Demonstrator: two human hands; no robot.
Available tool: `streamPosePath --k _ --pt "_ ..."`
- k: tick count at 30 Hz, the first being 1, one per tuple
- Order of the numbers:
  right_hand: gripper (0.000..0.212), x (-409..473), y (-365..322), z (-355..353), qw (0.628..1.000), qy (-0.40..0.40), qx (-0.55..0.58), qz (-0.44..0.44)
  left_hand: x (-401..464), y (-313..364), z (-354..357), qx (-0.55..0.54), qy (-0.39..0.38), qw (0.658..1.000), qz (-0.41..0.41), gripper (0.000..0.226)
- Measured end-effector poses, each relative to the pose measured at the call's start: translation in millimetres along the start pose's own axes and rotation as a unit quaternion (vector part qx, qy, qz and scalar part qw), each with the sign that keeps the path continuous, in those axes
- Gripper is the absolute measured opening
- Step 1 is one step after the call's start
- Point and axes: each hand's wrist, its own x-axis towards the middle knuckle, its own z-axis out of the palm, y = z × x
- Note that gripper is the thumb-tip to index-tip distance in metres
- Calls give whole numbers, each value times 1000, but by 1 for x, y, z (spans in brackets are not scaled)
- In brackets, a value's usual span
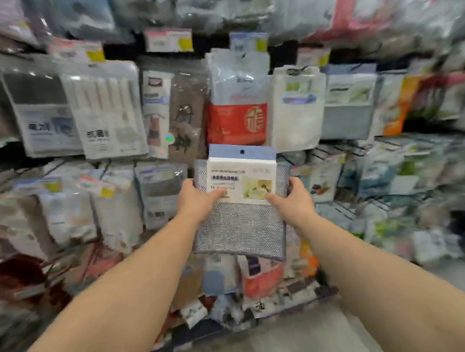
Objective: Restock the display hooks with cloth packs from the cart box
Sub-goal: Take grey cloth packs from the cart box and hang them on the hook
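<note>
A grey mesh cloth pack (pixel 240 226) with a white and blue header card and a round hang hole at its top is held upright in front of the display wall. My left hand (pixel 197 202) grips its left edge with the thumb on the card. At the pack's right edge, my right hand (pixel 293 199) grips in the same way. The pack hangs in the air just below a red pack (pixel 236 124) on the wall. The picture is blurred. No cart box is in view.
Rows of hanging packs in clear bags fill the wall, with price tags (pixel 169 40) above them. Bare wire hooks (pixel 330 154) stick out to the right of the held pack. More packs lie stacked low on the shelf (pixel 258 279). Grey floor lies below.
</note>
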Motion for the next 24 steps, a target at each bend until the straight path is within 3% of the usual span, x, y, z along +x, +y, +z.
streamPosePath --k 4,7,10,16,20,24 --pt "46 37 19 -127 996 87 -25 -8 -16 64 127 -37 -77 996 13 60" --pt "43 67 29 -183 992 125 -30 -11 -20 94 191 -57 -103 993 31 47" --pt "38 102 41 -211 989 147 -7 -12 -9 118 232 -46 -108 992 56 43" --pt "49 188 46 -240 985 171 23 -13 50 153 295 2 -147 982 115 31" --pt "38 246 37 -252 981 178 73 -20 88 178 328 -2 -116 982 146 36" --pt "44 296 25 -261 972 197 125 -35 113 205 352 -10 -39 975 217 54"
